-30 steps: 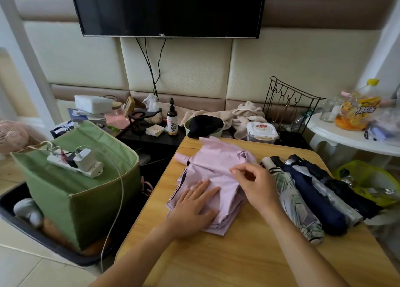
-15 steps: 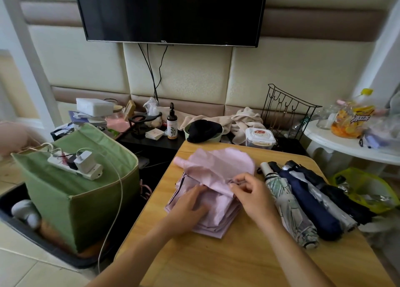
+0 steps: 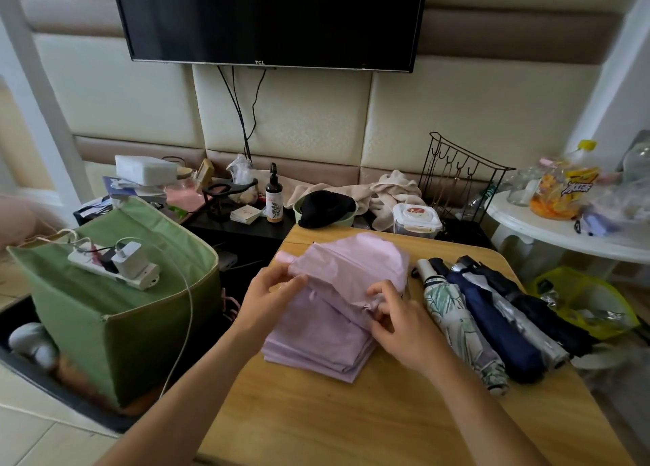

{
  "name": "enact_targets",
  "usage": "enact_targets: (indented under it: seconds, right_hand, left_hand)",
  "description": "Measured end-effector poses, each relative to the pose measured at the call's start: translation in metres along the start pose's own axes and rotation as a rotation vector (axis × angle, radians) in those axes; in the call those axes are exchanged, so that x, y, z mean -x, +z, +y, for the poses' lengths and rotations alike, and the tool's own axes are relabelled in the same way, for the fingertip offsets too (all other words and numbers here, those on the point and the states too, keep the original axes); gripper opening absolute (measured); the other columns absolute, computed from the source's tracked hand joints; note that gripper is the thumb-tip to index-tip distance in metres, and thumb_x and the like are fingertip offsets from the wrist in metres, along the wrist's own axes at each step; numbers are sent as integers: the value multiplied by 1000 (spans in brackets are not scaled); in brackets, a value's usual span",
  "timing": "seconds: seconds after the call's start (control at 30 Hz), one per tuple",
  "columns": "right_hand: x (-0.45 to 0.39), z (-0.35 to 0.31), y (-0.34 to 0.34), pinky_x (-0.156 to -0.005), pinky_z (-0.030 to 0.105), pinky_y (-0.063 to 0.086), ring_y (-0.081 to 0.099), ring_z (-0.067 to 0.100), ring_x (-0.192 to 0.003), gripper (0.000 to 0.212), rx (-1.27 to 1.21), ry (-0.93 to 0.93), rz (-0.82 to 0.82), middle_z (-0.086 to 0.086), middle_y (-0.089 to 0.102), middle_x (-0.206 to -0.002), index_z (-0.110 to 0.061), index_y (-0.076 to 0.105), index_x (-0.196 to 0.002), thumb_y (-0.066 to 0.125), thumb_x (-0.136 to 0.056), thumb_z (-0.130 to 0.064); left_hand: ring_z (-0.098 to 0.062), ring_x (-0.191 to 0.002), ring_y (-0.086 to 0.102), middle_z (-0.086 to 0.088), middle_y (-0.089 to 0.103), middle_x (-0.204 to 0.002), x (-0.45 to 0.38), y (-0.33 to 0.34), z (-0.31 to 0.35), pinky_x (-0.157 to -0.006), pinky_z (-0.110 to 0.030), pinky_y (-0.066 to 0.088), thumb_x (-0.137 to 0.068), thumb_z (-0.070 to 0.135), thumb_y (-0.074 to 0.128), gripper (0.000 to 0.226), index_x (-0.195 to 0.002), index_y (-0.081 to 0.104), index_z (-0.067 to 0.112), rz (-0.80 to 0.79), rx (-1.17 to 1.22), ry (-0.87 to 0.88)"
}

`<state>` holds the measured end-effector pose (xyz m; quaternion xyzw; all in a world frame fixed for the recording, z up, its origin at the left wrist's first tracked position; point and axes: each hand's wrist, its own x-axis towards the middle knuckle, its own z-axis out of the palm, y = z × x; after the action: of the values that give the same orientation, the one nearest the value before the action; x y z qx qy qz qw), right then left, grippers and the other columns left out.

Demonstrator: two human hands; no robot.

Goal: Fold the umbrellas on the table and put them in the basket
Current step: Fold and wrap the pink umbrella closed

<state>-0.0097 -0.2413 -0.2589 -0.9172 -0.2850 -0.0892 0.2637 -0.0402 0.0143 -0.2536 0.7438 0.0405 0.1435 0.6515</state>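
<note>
Both hands gripping pink umbrella at table centre: left hand fingers curling round its 10 o'clock end, right hand pinching fabric (3 o'clock edge). Green basket sitting at 9 o'clock, folded umbrellas lying at 3.

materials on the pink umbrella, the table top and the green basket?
Pink umbrella: thin matte woven fabric, likely polyester or nylon; it creases softly and stacks in flat pleats.
Table: wood or wood-look laminate, light satin finish; grain lines show.
Green basket: stiffened cloth, matte, with beige piped edges; its walls stand flat.
</note>
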Motion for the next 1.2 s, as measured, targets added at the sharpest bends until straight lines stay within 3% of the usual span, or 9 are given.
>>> enact_targets:
  seconds: [0.13,0.2,0.33,0.5,0.63,0.77,0.83,0.97,1.2]
  right_hand:
    - [3,-3,-3,-58,35,53,61,11,-68,34,48,-4,94,-21,64,-99,-36,41,-121,62,-95,-28]
    - [4,-6,-4,-61,31,53,60,7,-73,32,10,-8,168,-24,62,-99,-38,49,-119,67,-93,-31]
    - [6,-14,0,-64,24,52,62,1,-81,39,-28,-1,337,-25,63,-96,-33,61,-116,79,-84,-44]
    - [5,-25,5,-59,21,51,56,1,-70,25,-5,-70,449,-16,67,-83,-26,67,-105,82,-85,-22]
    - [4,-23,3,-58,26,54,60,3,-69,23,-46,-115,436,-16,65,-80,-24,68,-104,82,-86,-19]
    - [5,-27,0,-59,22,52,65,5,-71,13,-207,-65,462,-16,67,-81,-25,69,-101,74,-93,-34]
    - [4,-32,2,-59,18,50,65,8,-72,9,-311,-9,513,-16,68,-80,-24,70,-94,73,-93,-32]
    - [2,-39,10,-60,13,49,68,6,-74,10,-407,90,552,-15,69,-78,-21,69,-88,78,-91,-18]
    - [-1,-40,6,-61,20,51,62,5,-66,19,-677,208,404,-3,67,-77,-20,64,-96,80,-88,-11]
  left_hand:
    - [-9,-74,53,-1,58,-81,2,-4,7,-71,-24,40,-87,41,74,34,-84,69,7,39,42,8]
    - [-15,-79,52,-7,58,-83,4,-7,11,-77,-32,40,-81,48,69,45,-87,69,3,42,91,-29]
    - [-16,-83,55,-4,64,-83,4,-7,10,-80,-33,43,-97,28,65,28,-90,75,4,78,113,-126]
    - [-9,-79,60,6,67,-74,5,-8,10,-79,-31,45,-101,21,61,28,-91,73,-1,121,85,-186]
    - [-18,-94,59,0,67,-91,3,-11,6,-86,-36,46,-102,25,57,28,-89,74,7,167,65,-196]
    - [-17,-84,59,3,68,-79,6,-8,2,-81,-34,44,-102,26,56,33,-78,73,14,115,22,-187]
    - [-17,-82,61,2,70,-80,6,-7,2,-80,-35,44,-102,28,56,34,-75,73,17,100,5,-185]
    - [-16,-81,57,1,66,-78,7,-6,6,-79,-33,43,-103,24,54,32,-79,71,10,140,-8,-184]
    - [-18,-89,59,-2,67,-87,5,-7,7,-89,-37,46,-101,22,58,28,-91,74,1,209,-8,-225]
